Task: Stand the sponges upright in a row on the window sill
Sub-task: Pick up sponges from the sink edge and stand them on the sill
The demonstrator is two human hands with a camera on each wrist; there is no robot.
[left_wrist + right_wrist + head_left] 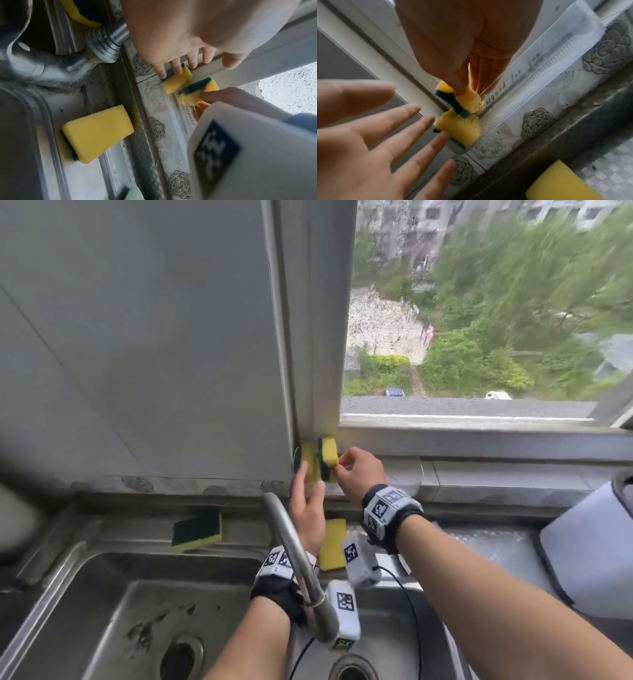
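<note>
The right hand (356, 470) pinches the second sponge (328, 455) by its yellow foam, upright on the window sill (479, 470). The left hand (308, 508), fingers straight and spread, steadies the first sponge (310, 462) in the corner. Two more sponges (197, 530) lie flat on the sink rim (239, 529). Light, soft foam likely squashes and tips easily; best gripped by the narrow edges.

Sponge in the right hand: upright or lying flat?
Upright. The sponge stands on edge on the sill, pinched by the right hand.
</note>
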